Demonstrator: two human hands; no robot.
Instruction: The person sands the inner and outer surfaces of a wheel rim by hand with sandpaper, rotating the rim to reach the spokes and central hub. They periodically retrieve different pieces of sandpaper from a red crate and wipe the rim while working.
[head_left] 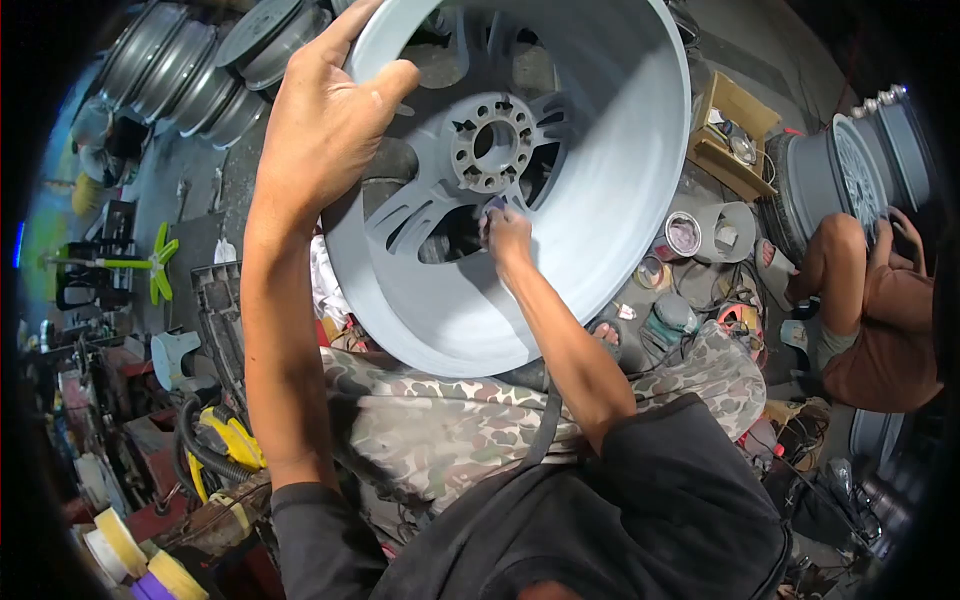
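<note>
A grey-coated alloy wheel rim [625, 150] is tilted in front of me, its hollow inner side facing me. My left hand [335, 120] is closed on the rim's upper left edge, with the thumb inside the lip and the fingers over the outside, partly hidden. Inside the barrel, my right hand [510, 238] pinches a small dark purplish piece of sandpaper [493, 208] against the spoke area just below the hub [492, 112]. The fingers cover most of that piece. Camouflage cloth [430, 430] covers my lap beneath the wheel.
More rims [170, 75] lean at the upper left. A cardboard box [735, 135], a white bucket [727, 232] and a power sander [672, 318] are on the right. Another person [880, 320] sits beside a wheel there. A yellow-and-black tool [228, 440] lies lower left.
</note>
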